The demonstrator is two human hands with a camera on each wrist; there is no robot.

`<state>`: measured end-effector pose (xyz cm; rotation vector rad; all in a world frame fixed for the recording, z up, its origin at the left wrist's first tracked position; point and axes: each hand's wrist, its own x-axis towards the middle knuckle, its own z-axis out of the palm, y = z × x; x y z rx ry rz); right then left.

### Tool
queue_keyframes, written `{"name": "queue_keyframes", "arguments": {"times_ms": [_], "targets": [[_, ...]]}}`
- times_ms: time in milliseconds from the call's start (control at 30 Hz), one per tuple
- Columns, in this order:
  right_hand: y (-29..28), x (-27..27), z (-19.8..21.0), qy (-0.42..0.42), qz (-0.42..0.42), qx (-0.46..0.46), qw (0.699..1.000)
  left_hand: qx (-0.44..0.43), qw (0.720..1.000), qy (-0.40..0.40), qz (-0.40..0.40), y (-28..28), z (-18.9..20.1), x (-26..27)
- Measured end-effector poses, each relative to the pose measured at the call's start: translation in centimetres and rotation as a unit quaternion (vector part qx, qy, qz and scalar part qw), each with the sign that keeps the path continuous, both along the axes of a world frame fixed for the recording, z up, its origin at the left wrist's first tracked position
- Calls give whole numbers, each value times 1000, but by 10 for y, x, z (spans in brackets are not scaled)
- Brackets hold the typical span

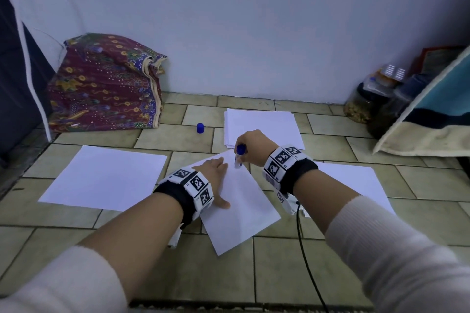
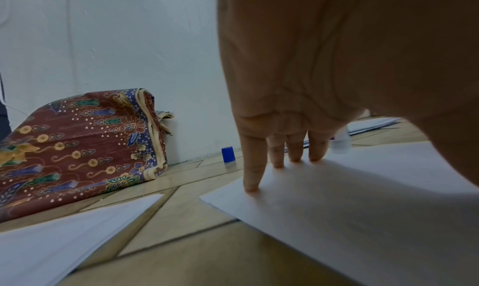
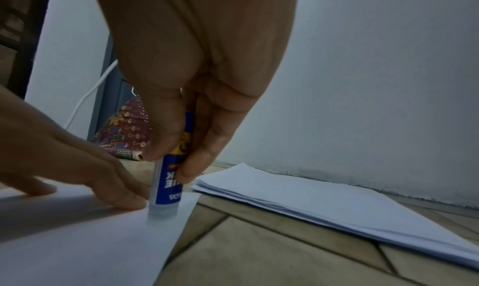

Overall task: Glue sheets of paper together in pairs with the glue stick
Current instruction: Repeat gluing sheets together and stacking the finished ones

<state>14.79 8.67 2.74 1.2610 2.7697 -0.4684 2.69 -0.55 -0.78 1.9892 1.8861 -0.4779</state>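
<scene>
Tiled floor (image 1: pixel 178 262): bears everything listed. Patterned cloth bundle (image 1: pixel 101 86), far left against the wall. Jars (image 1: pixel 366 101), far right. Paper stack (image 1: pixel 262 124), far centre, just beyond the hands. Single sheets: one left (image 1: pixel 101 178), one right (image 1: pixel 356 180), one angled sheet (image 1: pixel 241 206) centre. Blue cap (image 1: pixel 200 128), upright, left of the stack. Left hand (image 1: pixel 216 173): fingers straight, flat on the angled sheet. Right hand (image 1: pixel 254 146): fingers curled round the glue stick (image 3: pixel 168 184), upright, tip on that sheet's far corner.
</scene>
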Motion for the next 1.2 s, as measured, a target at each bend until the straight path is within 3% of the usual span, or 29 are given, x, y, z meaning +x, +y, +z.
{"name": "queue_keyframes", "arguments": {"times_ms": [733,1200], "targets": [[-57,84,5,12,11,-86,996,3,1000,5,6,2,-7,-2],[-70,114,3,-24,43,-77,996,-5,998,-28,48,-6,-5,-3]]}}
